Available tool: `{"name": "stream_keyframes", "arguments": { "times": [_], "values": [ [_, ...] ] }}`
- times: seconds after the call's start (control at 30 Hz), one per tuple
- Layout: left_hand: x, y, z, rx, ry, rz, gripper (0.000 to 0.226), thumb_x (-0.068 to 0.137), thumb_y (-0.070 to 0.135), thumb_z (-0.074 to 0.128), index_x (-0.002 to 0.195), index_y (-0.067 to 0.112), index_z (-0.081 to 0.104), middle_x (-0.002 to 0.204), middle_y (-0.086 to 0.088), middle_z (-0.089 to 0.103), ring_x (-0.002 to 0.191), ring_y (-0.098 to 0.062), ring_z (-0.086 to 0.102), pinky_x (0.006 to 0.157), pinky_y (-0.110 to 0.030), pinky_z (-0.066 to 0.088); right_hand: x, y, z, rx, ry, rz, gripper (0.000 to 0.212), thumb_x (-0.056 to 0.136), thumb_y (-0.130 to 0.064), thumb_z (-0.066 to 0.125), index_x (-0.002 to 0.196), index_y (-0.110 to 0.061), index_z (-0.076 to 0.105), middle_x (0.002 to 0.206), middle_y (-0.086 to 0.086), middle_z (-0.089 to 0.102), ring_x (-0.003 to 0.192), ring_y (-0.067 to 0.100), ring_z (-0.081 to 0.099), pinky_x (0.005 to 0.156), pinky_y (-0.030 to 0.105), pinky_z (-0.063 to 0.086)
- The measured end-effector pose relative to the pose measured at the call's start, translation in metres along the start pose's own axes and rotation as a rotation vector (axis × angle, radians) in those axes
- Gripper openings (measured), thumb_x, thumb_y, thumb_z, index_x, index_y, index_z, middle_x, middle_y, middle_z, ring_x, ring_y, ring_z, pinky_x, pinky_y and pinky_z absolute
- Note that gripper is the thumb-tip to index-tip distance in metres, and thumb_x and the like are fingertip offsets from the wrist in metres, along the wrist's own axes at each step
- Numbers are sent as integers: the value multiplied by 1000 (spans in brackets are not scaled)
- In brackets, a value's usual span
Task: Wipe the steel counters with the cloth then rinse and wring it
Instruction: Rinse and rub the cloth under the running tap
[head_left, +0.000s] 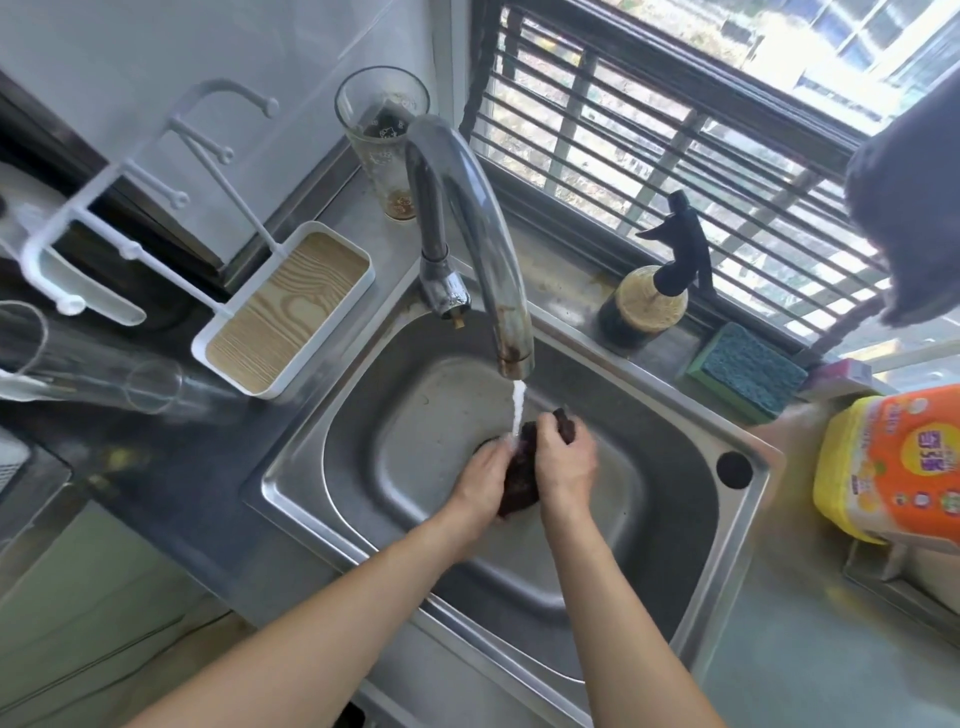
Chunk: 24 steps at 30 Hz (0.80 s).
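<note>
A dark, bunched cloth (521, 475) is held over the steel sink (311, 452), squeezed between both of my hands. My left hand (480, 480) grips its left side and my right hand (566, 462) wraps its right side, with a corner of cloth sticking up above the fingers. A thin stream of water (517, 410) runs from the curved steel faucet (467, 228) onto the top of the cloth and my left fingers. The steel counter (810, 660) stretches to the right of the sink.
A white tray with a wood-grain base (285, 306) sits left of the faucet, with a white rack above it. A tall glass (387, 140) stands behind the faucet. On the sill are a spray bottle (654, 291) and a blue-green sponge (743, 371). An orange-yellow detergent container (893, 467) stands at right.
</note>
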<state>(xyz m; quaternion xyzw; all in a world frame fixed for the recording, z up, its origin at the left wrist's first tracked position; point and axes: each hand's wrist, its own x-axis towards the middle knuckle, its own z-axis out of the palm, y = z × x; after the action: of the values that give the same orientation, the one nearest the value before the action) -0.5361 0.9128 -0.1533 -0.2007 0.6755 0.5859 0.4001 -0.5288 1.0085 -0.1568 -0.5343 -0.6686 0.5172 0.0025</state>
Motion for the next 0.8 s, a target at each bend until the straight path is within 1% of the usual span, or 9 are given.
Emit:
{"name": "stream_keyframes", "arguments": {
  "times": [0.1, 0.17, 0.27, 0.37, 0.47, 0.57, 0.63, 0.73, 0.8],
  "values": [
    [12, 22, -14, -301, 187, -146, 41, 101, 48, 50, 90, 14, 68, 90, -7, 72, 83, -24, 68, 75, -34, 56, -29, 8, 8, -26, -79, -97, 22, 84, -27, 68, 73, -13, 54, 67, -1, 60, 70, 22, 57, 70, 36, 46],
    [15, 33, -22, -318, 232, -150, 42, 99, 49, 53, 93, 11, 69, 91, -8, 71, 81, -23, 67, 80, -34, 56, -54, 11, 16, -27, -114, -237, 24, 82, -31, 68, 70, -17, 52, 63, -5, 57, 63, 16, 51, 66, 35, 44],
    [9, 30, -19, -213, 207, -136, 33, 98, 37, 58, 91, 7, 72, 78, -5, 70, 63, -13, 64, 56, -20, 51, -57, 13, 26, -58, -18, -304, 31, 90, -37, 69, 70, -17, 57, 66, -1, 65, 67, 21, 59, 65, 32, 41],
    [-1, 19, -10, -136, 101, -129, 30, 96, 23, 59, 70, 11, 68, 62, -2, 65, 49, -11, 58, 47, -16, 46, -27, 5, 25, -15, 130, -110, 42, 95, -44, 62, 72, -9, 64, 72, 8, 71, 77, 32, 66, 68, 36, 45],
    [3, 22, -8, -53, 48, -106, 37, 96, 34, 61, 66, 13, 67, 64, -2, 67, 63, -18, 62, 64, -27, 50, -19, 1, 20, 47, 197, -15, 42, 95, -44, 58, 73, -9, 67, 77, 9, 73, 81, 33, 67, 74, 38, 49],
    [19, 39, -18, -9, 185, -83, 50, 92, 56, 58, 70, 11, 68, 71, -4, 72, 64, -18, 65, 68, -30, 55, -49, 4, 28, 37, 100, -198, 37, 88, -42, 58, 63, -15, 61, 63, 5, 67, 67, 29, 63, 66, 41, 50],
    [28, 41, -22, -91, 251, -135, 52, 88, 57, 58, 80, 8, 71, 80, -8, 74, 73, -23, 69, 77, -37, 59, -63, 5, 29, 24, -2, -323, 33, 83, -44, 54, 59, -22, 53, 56, 2, 60, 59, 24, 57, 62, 39, 47],
    [26, 32, -18, -66, 114, -114, 41, 98, 45, 56, 78, 12, 70, 78, -6, 73, 75, -22, 68, 75, -31, 54, -45, 5, 23, -15, -5, -357, 33, 91, -40, 59, 69, -16, 61, 64, 6, 66, 64, 25, 59, 61, 34, 40],
    [21, 24, -16, -2, -14, -71, 37, 103, 40, 50, 84, 14, 68, 97, -12, 74, 89, -23, 68, 88, -36, 53, -26, 4, 17, -21, 73, -304, 31, 98, -32, 62, 75, -11, 65, 71, 7, 68, 70, 26, 63, 64, 29, 36]
  ]
}}
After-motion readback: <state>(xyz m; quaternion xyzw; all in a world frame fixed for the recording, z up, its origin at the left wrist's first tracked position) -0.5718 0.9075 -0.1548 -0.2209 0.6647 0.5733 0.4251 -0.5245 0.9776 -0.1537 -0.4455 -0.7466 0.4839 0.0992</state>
